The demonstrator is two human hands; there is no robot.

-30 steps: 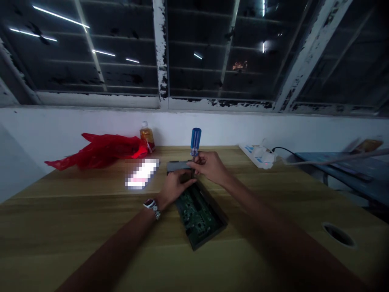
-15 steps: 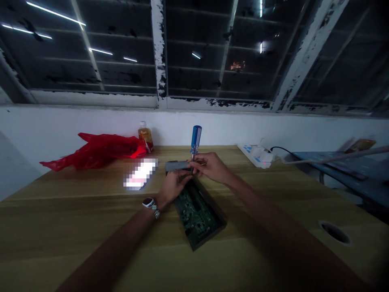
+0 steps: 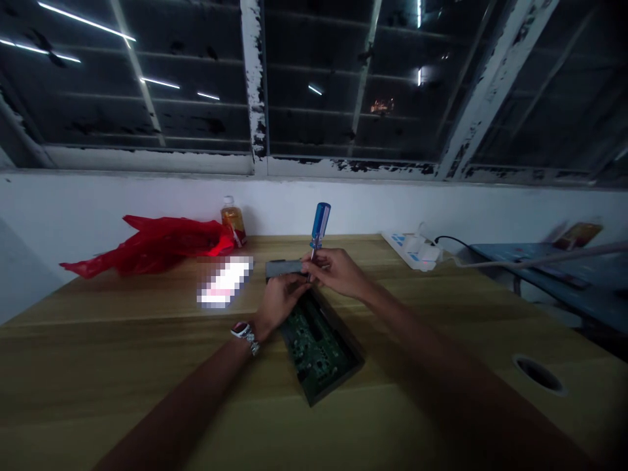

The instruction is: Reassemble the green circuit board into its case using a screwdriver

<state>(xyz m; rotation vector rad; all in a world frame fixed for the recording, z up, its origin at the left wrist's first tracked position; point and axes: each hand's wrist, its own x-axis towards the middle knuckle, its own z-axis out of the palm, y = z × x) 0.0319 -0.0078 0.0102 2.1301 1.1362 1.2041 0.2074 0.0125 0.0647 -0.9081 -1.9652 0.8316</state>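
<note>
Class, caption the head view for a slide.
Right hand holding a screwdriver, left hand close by, at the far end of a circuit board.

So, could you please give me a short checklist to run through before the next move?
1. Screwdriver in hand: ok, the right hand has its fingers at the shaft, handle up and slightly tilted.
2. Screwdriver tip seated: cannot tell, the fingers hide it.
3. Left hand at the far end of the dark case: ok, though its exact grip is hidden.
4. Circuit board lying in the case: ok.
5. Red bag and bottle apart from the case: ok.
6. Light on the board: not ok, it looks dim.
</note>
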